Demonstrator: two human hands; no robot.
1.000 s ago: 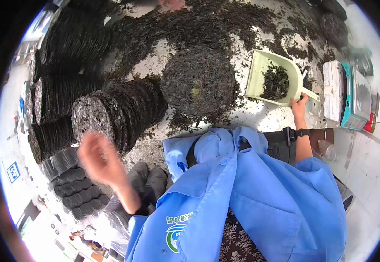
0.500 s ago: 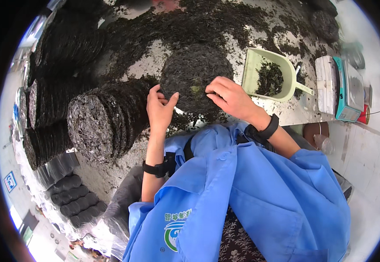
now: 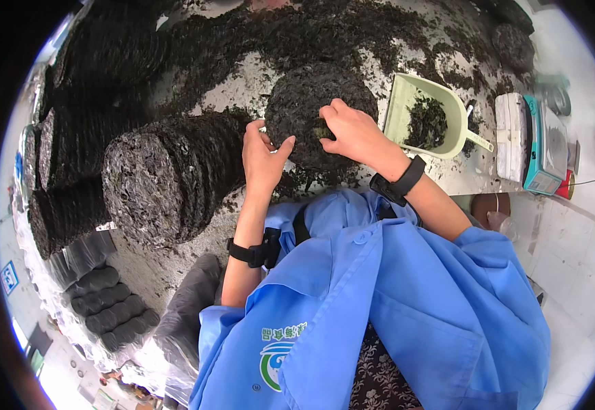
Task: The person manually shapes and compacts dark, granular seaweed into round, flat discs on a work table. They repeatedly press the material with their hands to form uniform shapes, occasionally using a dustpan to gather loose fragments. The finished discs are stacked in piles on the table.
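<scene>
A dark round cake of dried seaweed (image 3: 311, 92) lies flat before me on the table. My left hand (image 3: 265, 157) is at its left edge, thumb and fingers apart, the thumb resting near the rim. Over the cake's right part, my right hand (image 3: 359, 134) has its thumb and fingertips curled in around a small greenish patch of seaweed (image 3: 321, 130). Just left of my left hand, a row of similar round seaweed cakes (image 3: 144, 184) stands on edge, pressed together.
Loose seaweed (image 3: 297, 31) is strewn across the table's far side. A pale green dustpan (image 3: 458, 109) holding seaweed scraps sits to the right, with a teal scale (image 3: 547, 147) beyond. More seaweed stacks (image 3: 99, 61) rise at left; wrapped dark rolls (image 3: 116, 311) lie below them.
Both hands and the cake appear slightly farther right in the picture. My right hand's fingers have moved onto the greenish patch, which was more exposed before.
</scene>
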